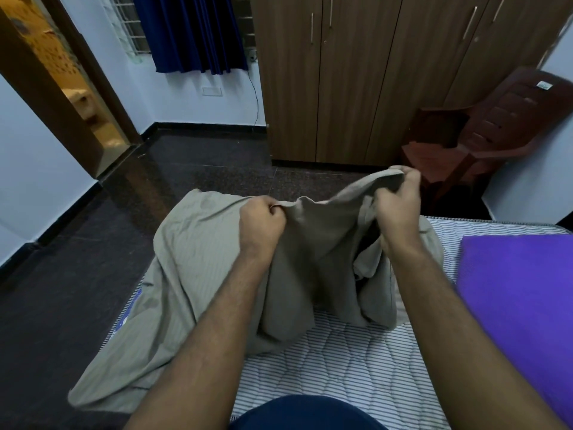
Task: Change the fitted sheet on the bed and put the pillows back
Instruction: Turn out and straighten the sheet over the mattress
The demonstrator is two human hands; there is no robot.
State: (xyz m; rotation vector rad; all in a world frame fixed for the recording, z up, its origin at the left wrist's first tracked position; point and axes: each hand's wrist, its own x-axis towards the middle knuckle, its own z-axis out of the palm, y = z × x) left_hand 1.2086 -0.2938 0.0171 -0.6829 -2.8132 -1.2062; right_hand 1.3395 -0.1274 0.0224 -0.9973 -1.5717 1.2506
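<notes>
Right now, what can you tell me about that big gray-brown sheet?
The sheet is soft gray-beige cloth with faint stripes, crumpled and bunched. The left hand and right hand grip its top edge, lifting it. The rest drapes down onto the striped mattress and hangs over its left side toward the dark floor.

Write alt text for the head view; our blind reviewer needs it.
Both hands, left hand and right hand, grip a bunched grey-beige sheet above a bare striped mattress. A purple item lies at right; a wooden wardrobe stands behind.
</notes>
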